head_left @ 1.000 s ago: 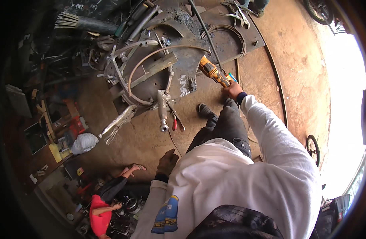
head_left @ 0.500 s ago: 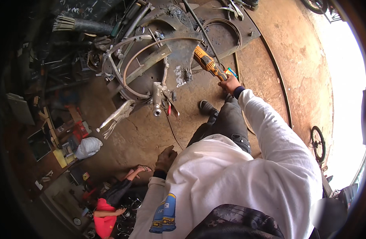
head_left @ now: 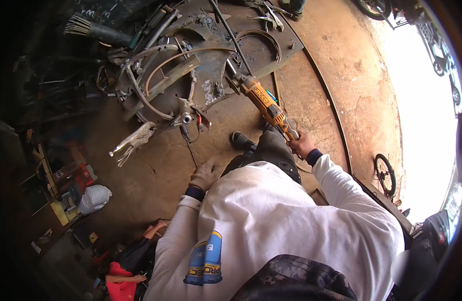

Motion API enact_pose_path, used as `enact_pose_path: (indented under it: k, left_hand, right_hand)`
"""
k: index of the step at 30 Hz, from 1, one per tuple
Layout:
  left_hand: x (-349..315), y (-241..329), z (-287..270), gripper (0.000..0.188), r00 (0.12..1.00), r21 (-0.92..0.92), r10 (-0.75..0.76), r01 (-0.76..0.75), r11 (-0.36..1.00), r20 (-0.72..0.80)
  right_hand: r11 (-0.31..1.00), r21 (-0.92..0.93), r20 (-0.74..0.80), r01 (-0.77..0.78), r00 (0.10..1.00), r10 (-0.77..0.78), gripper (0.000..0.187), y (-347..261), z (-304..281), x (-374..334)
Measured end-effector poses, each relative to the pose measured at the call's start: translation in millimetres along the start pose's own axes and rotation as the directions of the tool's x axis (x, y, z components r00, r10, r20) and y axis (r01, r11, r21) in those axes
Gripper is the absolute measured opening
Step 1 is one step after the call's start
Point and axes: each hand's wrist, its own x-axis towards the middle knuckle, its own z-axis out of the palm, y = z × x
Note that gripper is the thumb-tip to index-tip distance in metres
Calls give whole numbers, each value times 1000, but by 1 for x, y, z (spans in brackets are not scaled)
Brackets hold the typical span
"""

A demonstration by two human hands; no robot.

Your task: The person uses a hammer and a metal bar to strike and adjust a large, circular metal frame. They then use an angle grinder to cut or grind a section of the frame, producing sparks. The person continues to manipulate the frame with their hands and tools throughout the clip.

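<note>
The person's right hand (head_left: 303,144) has its fingers wrapped round the rear end of a long orange-and-black power tool (head_left: 263,103), with no gap showing between them and the handle. The left hand (head_left: 206,174) hangs by the hem of the white long-sleeved shirt (head_left: 291,215), its back towards the camera; how far its fingers are open, or whether they hold anything, I cannot tell.

The tool stretches forward from the right fingers, its body above the brown floor (head_left: 321,100) and its metal head in line with the near edge of the dark steel worktop (head_left: 206,65); whether it touches that edge is unclear. Silver locking pliers (head_left: 134,140) stick out past the worktop's near left edge, well apart from both hands, and a coil of thin brown rod (head_left: 277,46) lies close to its right edge.

Half a second ago the right arm reached farther out and the tool overlapped the worktop; now it is drawn back towards the body, and more of its head shows. The left hand remains near the shirt hem.
</note>
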Motion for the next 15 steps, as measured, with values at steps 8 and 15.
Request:
enact_pose_path:
  k: [8,15]
  left_hand:
    - [51,151,-15,48,888,21,383,-401,916,255]
    - [72,292,21,44,827,-943,561,-151,295,43]
  right_hand:
    - [950,295,-174,105,983,-54,25,28,3,-86]
    - [881,287,-365,375,893,-261,31,-18,24,-120]
